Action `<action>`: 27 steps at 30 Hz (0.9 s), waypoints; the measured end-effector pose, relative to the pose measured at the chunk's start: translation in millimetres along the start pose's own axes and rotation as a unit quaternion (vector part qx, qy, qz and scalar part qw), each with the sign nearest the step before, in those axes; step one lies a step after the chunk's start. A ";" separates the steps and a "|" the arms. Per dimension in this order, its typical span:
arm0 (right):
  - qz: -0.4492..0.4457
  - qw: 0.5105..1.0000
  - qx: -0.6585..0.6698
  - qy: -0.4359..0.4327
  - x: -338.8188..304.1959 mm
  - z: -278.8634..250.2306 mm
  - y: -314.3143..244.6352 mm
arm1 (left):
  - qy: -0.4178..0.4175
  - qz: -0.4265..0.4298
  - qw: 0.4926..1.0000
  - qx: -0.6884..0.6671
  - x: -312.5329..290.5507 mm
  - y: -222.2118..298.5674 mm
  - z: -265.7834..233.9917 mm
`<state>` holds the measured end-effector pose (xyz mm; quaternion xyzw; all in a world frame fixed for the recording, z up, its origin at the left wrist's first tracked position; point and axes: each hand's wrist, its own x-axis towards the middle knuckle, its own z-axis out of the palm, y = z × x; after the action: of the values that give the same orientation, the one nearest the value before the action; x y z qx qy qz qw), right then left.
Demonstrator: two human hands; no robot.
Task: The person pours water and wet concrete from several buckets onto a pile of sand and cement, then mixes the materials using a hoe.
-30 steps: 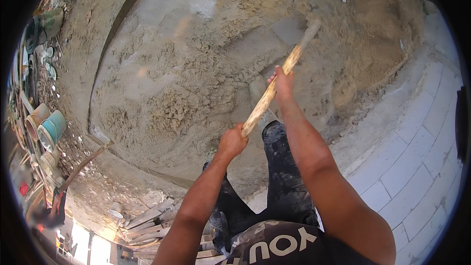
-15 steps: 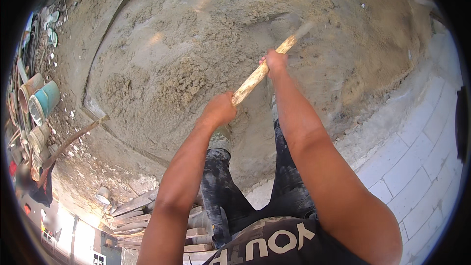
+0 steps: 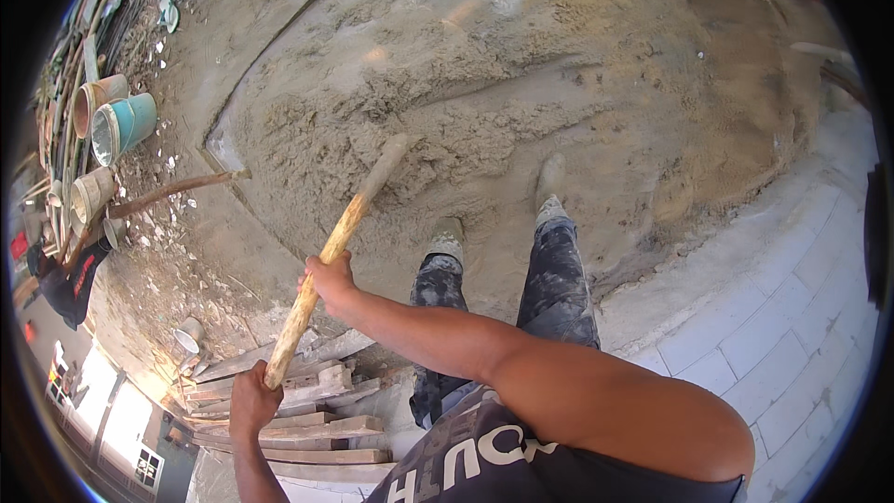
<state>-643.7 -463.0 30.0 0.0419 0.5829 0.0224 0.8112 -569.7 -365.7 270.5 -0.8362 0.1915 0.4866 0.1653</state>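
A long wooden handle (image 3: 346,224) slants across in front of me, its far end grey with wet mortar; the tool's head cannot be made out. My left hand (image 3: 255,398) is closed round the near end, low and to the left. Farther up the shaft, my right hand (image 3: 331,281) grips it too, with that arm crossing my body. Wet, lumpy mortar (image 3: 345,140) spreads around the handle's far end. My boots, the left one (image 3: 448,235) and the right one (image 3: 551,177), stand in it, coated grey.
Stacked timber planks (image 3: 326,428) lie beside and below my left hand. Left of the mortar are a turquoise bucket (image 3: 126,126), other buckets, and a curved wooden stick (image 3: 182,188) reaching to the mortar's edge. A pale block wall (image 3: 745,345) borders the right side.
Both hands have swung the handle left and back toward me, from the middle of the mortar to beside the planks. The view has shifted, and my boots now show more fully.
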 end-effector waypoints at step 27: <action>-0.171 0.858 -0.322 0.363 207.2 -366.8 -389.8 | -0.434 0.023 0.696 -0.572 308.6 402.8 306.1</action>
<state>-930.0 -817.9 -318.6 -0.3327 0.7942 0.0829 0.5017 -853.3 -624.5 -180.9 -0.4610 -0.1975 0.8147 -0.2910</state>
